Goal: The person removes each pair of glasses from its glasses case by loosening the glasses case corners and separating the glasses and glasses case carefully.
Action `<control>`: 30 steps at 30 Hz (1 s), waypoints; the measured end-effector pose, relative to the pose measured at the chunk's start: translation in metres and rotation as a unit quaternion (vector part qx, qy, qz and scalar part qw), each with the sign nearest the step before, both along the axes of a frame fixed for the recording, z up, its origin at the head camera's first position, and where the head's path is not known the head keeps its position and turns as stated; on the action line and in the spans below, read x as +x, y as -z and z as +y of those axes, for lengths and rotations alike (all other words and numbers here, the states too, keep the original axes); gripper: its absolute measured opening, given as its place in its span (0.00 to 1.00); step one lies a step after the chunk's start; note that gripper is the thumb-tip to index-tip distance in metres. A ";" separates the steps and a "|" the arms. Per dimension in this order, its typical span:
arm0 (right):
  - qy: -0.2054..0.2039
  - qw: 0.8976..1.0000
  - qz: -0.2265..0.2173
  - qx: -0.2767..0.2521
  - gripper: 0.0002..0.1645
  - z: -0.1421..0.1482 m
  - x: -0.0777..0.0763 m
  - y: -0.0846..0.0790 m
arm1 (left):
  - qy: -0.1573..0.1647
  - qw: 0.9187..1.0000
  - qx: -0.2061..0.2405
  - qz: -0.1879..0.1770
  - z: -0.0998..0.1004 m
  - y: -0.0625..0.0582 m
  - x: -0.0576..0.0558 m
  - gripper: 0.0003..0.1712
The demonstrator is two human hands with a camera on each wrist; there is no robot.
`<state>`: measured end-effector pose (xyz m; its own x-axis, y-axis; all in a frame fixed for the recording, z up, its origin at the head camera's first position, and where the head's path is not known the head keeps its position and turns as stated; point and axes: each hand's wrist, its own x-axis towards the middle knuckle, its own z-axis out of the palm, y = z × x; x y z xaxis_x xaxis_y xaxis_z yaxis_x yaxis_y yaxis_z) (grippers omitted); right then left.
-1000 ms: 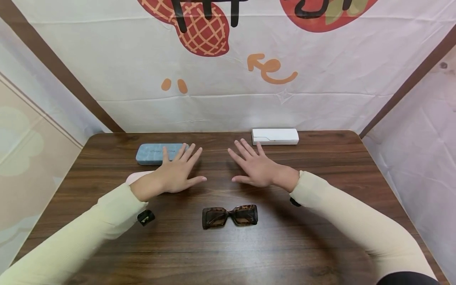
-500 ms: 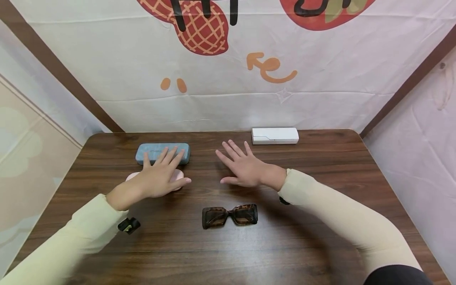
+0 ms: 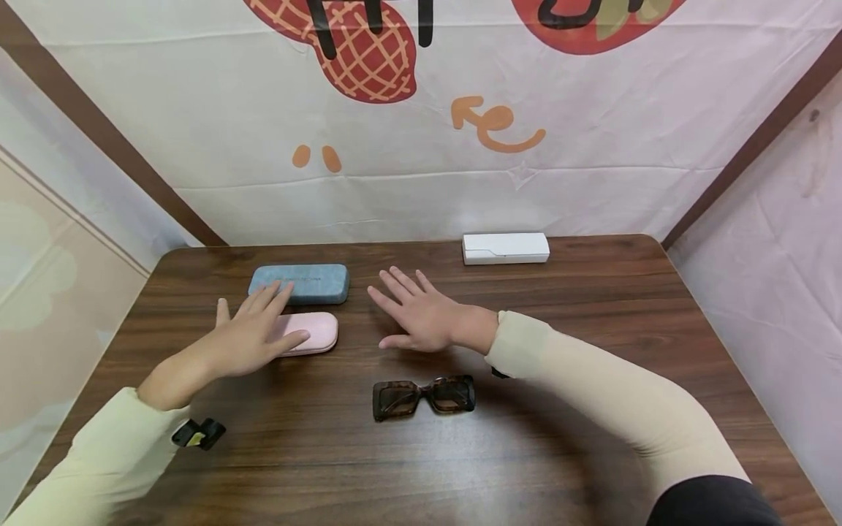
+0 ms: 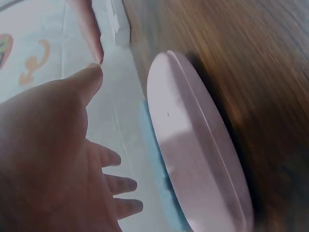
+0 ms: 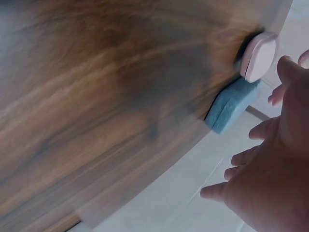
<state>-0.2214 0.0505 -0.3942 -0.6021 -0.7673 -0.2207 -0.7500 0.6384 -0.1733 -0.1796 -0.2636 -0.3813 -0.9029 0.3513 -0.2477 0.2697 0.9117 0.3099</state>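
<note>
My left hand (image 3: pixel 243 340), fingers spread, hovers over the left end of a pink glasses case (image 3: pixel 317 332), with its fingertips overlapping a blue glasses case (image 3: pixel 322 283) behind it in the head view. In the left wrist view the pink case (image 4: pixel 188 140) lies beside the hand, apart from the fingers. My right hand (image 3: pixel 424 314) is spread palm down above the middle of the table, holding nothing. Below it lies a pair of tortoiseshell sunglasses (image 3: pixel 424 397), folded, lenses facing the near side.
At the back edge of the wooden table (image 3: pixel 559 453) lies a white glasses case (image 3: pixel 505 249). Behind the table hangs a white printed cloth (image 3: pixel 408 197), with more cloth at both sides.
Both hands have moved left, the left one also toward the near side, uncovering the right parts of the blue and pink cases. The cases and sunglasses have stayed in place.
</note>
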 end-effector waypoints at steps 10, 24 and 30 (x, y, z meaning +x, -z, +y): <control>-0.038 0.998 -0.032 -0.029 0.50 -0.018 0.001 0.000 | -0.013 0.999 0.019 0.031 -0.027 0.012 0.003 0.57; -0.031 0.999 -0.041 -0.004 0.51 -0.066 -0.001 -0.001 | 0.023 0.997 0.069 0.020 -0.063 0.022 0.001 0.58; -0.026 0.999 -0.031 0.010 0.48 -0.082 0.001 0.007 | 0.035 0.996 0.073 0.028 -0.070 0.027 -0.003 0.54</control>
<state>-0.2203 -0.0311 -0.4016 -0.5458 -0.7925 -0.2721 -0.7706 0.6023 -0.2084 -0.1830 -0.3333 -0.4088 -0.8857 0.4430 -0.1390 0.3524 0.8363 0.4201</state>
